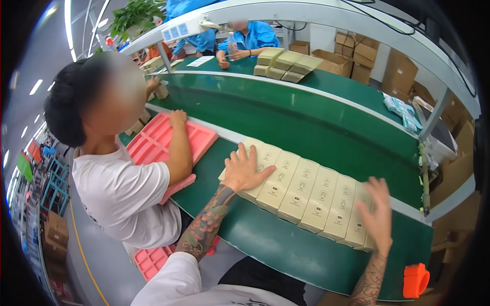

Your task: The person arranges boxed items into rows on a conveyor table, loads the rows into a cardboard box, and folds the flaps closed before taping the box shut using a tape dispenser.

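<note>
Rows of cream-coloured boxes (pixel 301 191) stand side by side on the green table (pixel 255 234), small dark print on their tops. My left hand (pixel 246 171) lies with spread fingers on the boxes at the left end. At the right end, my right hand (pixel 376 211) is slightly blurred, its fingers apart beside or against the last boxes. Neither hand is closed around a box.
At left, a co-worker (pixel 122 188) leans over a pink tray (pixel 166 140). A green belt (pixel 286 117) runs behind the boxes. An orange tape dispenser (pixel 416 280) sits at the right corner. Beyond the belt are stacked boxes (pixel 286 64) and a person in blue (pixel 258 36).
</note>
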A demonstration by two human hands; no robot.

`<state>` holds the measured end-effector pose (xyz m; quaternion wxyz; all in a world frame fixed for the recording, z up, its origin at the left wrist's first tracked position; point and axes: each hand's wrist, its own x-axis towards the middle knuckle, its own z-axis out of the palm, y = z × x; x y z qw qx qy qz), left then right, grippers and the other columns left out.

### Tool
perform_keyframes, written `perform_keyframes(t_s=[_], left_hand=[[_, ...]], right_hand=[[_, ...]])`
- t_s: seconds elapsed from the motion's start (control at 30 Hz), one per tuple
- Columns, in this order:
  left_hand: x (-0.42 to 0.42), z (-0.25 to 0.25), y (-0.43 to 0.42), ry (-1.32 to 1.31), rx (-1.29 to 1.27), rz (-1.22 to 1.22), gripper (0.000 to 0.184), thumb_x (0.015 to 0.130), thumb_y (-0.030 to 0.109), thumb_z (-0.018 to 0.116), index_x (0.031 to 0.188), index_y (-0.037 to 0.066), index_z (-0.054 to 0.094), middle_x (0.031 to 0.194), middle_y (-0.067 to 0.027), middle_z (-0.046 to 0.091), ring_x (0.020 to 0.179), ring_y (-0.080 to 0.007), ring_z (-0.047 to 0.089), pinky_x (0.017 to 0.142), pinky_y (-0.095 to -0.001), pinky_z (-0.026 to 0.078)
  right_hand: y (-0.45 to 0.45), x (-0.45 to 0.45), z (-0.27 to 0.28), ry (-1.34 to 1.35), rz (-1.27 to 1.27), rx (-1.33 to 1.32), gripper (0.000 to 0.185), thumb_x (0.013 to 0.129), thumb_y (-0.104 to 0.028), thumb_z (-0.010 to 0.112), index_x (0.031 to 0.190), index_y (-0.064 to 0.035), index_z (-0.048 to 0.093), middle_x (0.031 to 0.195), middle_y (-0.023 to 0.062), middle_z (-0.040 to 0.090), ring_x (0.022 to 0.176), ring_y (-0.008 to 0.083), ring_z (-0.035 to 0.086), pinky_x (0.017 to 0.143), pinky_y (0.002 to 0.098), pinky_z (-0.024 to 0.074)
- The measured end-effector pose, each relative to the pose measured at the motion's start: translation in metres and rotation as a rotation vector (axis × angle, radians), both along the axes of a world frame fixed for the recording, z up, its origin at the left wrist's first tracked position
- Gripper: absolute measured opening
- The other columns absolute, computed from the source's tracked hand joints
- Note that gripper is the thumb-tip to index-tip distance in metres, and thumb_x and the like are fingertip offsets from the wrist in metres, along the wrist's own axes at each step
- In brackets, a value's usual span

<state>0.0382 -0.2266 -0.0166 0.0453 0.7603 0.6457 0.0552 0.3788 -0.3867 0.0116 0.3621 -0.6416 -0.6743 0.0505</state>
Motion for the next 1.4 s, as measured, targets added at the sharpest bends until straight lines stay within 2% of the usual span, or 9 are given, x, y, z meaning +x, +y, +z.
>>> perform_keyframes(t_s=[0.27, 0.6, 0.9, 1.07, 1.13, 1.17, 1.2, 1.27, 1.4], left_hand=[[0.001, 0.004, -0.001, -0.055, 0.007, -0.005, 0.103, 0.077, 0.076, 0.05, 0.144, -0.001, 0.031, 0.145, -0.0319, 0.028, 0.121, -0.046, 0.041, 0.098, -0.0551, 0.034], [0.006, 0.01, -0.01, -0.103, -0.005, 0.001, 0.099, 0.077, 0.075, 0.052, 0.143, 0.003, 0.036, 0.144, -0.0312, 0.03, 0.126, -0.047, 0.038, 0.103, -0.0534, 0.031], [-0.037, -0.004, 0.037, -0.094, 0.326, 0.133, 0.072, 0.086, 0.06, 0.053, 0.135, 0.006, 0.047, 0.144, -0.0256, 0.034, 0.136, -0.0437, 0.028, 0.11, -0.0546, 0.022], [-0.063, -0.012, 0.056, -0.003, 0.128, 0.164, 0.064, 0.088, 0.061, 0.046, 0.124, 0.009, 0.059, 0.14, -0.0233, 0.038, 0.133, -0.0456, 0.03, 0.105, -0.0588, 0.027], [-0.085, -0.016, 0.069, -0.247, 0.375, -0.175, 0.043, 0.09, 0.04, 0.056, 0.119, 0.008, 0.06, 0.117, -0.0253, 0.056, 0.113, -0.0396, 0.054, 0.096, -0.0474, 0.043], [-0.076, 0.0, 0.053, -0.373, 0.324, -0.066, 0.037, 0.089, 0.029, 0.06, 0.118, 0.007, 0.059, 0.104, -0.0232, 0.062, 0.101, -0.0369, 0.061, 0.089, -0.0437, 0.048], [-0.122, -0.03, 0.085, -0.375, 0.328, -0.095, 0.042, 0.09, 0.034, 0.057, 0.122, 0.008, 0.056, 0.106, -0.0205, 0.064, 0.1, -0.0356, 0.062, 0.086, -0.0447, 0.05], [-0.108, -0.015, 0.059, 0.075, 0.313, 0.311, 0.058, 0.09, 0.049, 0.054, 0.131, 0.007, 0.049, 0.12, -0.027, 0.058, 0.108, -0.0406, 0.059, 0.094, -0.0421, 0.046], [-0.111, -0.023, 0.054, -0.212, 0.164, 0.235, 0.07, 0.089, 0.054, 0.056, 0.134, 0.003, 0.043, 0.123, -0.0308, 0.054, 0.115, -0.0397, 0.055, 0.099, -0.0405, 0.042]], right_hand=[[0.016, 0.111, -0.044, 0.424, -0.122, -0.146, 0.04, 0.094, -0.025, 0.06, 0.122, 0.0026, 0.059, 0.116, 0.0136, 0.063, 0.106, 0.0201, 0.058, 0.09, 0.0322, 0.0452], [0.024, 0.118, -0.102, 1.221, -0.057, 0.065, 0.042, 0.097, -0.03, 0.05, 0.117, 0.0057, 0.058, 0.108, 0.0174, 0.064, 0.098, 0.0193, 0.06, 0.087, 0.0298, 0.0463], [0.016, 0.124, -0.102, 1.003, 0.011, 0.1, 0.043, 0.1, -0.029, 0.046, 0.126, 0.0043, 0.051, 0.113, 0.0154, 0.061, 0.101, 0.0212, 0.058, 0.09, 0.0324, 0.0453], [0.014, 0.128, -0.106, 0.869, -0.028, 0.018, 0.037, 0.1, -0.025, 0.046, 0.123, 0.0034, 0.055, 0.113, 0.0141, 0.06, 0.104, 0.0191, 0.056, 0.093, 0.0301, 0.0419], [0.014, 0.125, -0.102, 0.783, -0.055, 0.041, 0.034, 0.1, -0.022, 0.046, 0.119, 0.0041, 0.057, 0.115, 0.0132, 0.06, 0.108, 0.0198, 0.055, 0.096, 0.0307, 0.0403], [0.014, 0.126, -0.101, 0.755, -0.022, 0.05, 0.034, 0.1, -0.021, 0.047, 0.119, 0.004, 0.058, 0.115, 0.0125, 0.06, 0.108, 0.0193, 0.055, 0.096, 0.0303, 0.0398], [0.013, 0.126, -0.101, 0.771, -0.048, 0.036, 0.033, 0.099, -0.021, 0.047, 0.118, 0.0039, 0.058, 0.115, 0.0124, 0.06, 0.106, 0.0185, 0.055, 0.095, 0.0296, 0.0399], [0.012, 0.123, -0.098, 0.824, -0.05, 0.031, 0.033, 0.1, -0.022, 0.047, 0.118, 0.0034, 0.059, 0.112, 0.0118, 0.061, 0.103, 0.0176, 0.056, 0.093, 0.0284, 0.0411], [0.013, 0.119, -0.097, 0.907, -0.046, 0.023, 0.032, 0.099, -0.022, 0.049, 0.116, 0.0024, 0.06, 0.108, 0.0097, 0.063, 0.098, 0.0142, 0.057, 0.088, 0.0259, 0.0427]])
